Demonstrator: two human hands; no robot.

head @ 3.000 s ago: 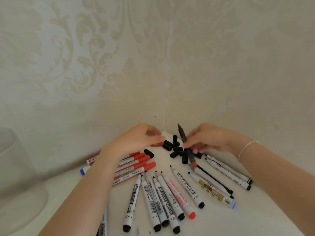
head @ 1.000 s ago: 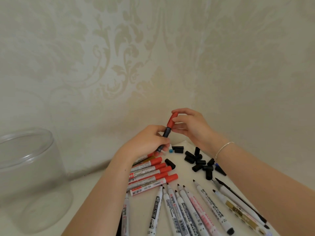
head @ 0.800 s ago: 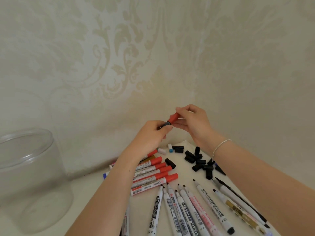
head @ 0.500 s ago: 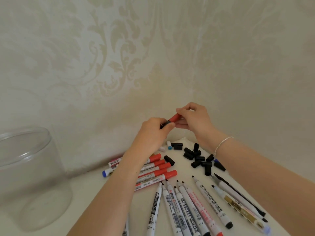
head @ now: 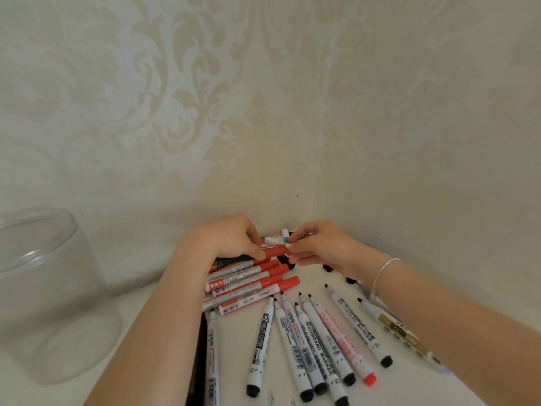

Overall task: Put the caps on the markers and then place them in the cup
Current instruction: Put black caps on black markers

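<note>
left hand (head: 225,241): middle of the frame, just left of centre, fingers pinched on the body of a red-capped marker (head: 273,252)

right hand (head: 314,247): just right of centre, fingertips closed on the cap end of that same marker, so both hands have one pen between them

marker in hand: lying roughly level, low over the pile, red cap looks seated or near enough, hard to say if it's fully clicked home

cup (head: 44,291): clear plastic tub at the left edge, well apart from the hands, looks empty as far as I can tell

capped reds (head: 254,284): a little stack right under the left wrist, all with red caps on

uncapped markers (head: 310,341): fanned out lower centre, bare tips pointing toward the hands

loose caps (head: 275,239): a few small white and blue ones behind the fingers, some black ones mostly hidden under the right hand

handling: these are light, stiff plastic pens, smooth barrel so a bit slippery. I'd grab mid-barrel with one hand and the cap by its sides with the other, push straight along the axis. Keep off the bare tips, they'll ink your fingers.

watch out: round barrels roll, and that tub looks light enough to tip if you drop pens against its rim
</note>
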